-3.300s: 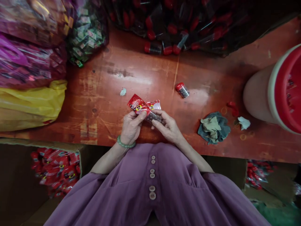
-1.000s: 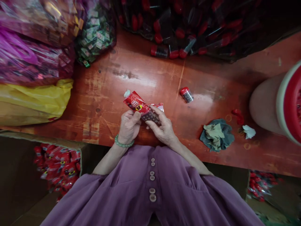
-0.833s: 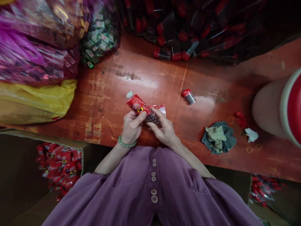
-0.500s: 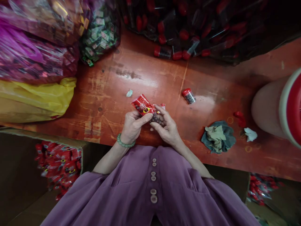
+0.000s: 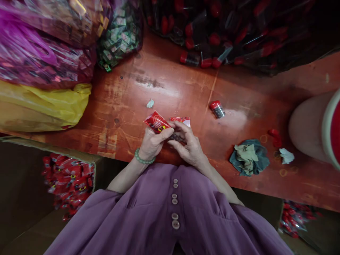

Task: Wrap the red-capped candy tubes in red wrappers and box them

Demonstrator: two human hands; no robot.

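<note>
A small red printed packet (image 5: 157,124) with dark round pieces showing through its clear part is held over the near edge of the red-brown table (image 5: 164,88). My left hand (image 5: 152,143), a green bead bracelet on its wrist, pinches the packet's left end. My right hand (image 5: 189,144) grips its right end, fingers curled over the clear part. The packet is bent in the middle between both hands.
A red-capped vial (image 5: 217,108) lies beyond my hands. A crumpled grey-green cloth (image 5: 249,161) sits right, beside a large red-and-cream tub (image 5: 316,131). Bags of candy (image 5: 45,53) and a yellow bag (image 5: 42,108) crowd the left. Red-capped vials (image 5: 212,39) pile at the back. A box of red packets (image 5: 69,180) stands lower left.
Both hands have folded the packet, drawing its ends closer together. The view has drifted so the table items sit a little farther right and lower.
</note>
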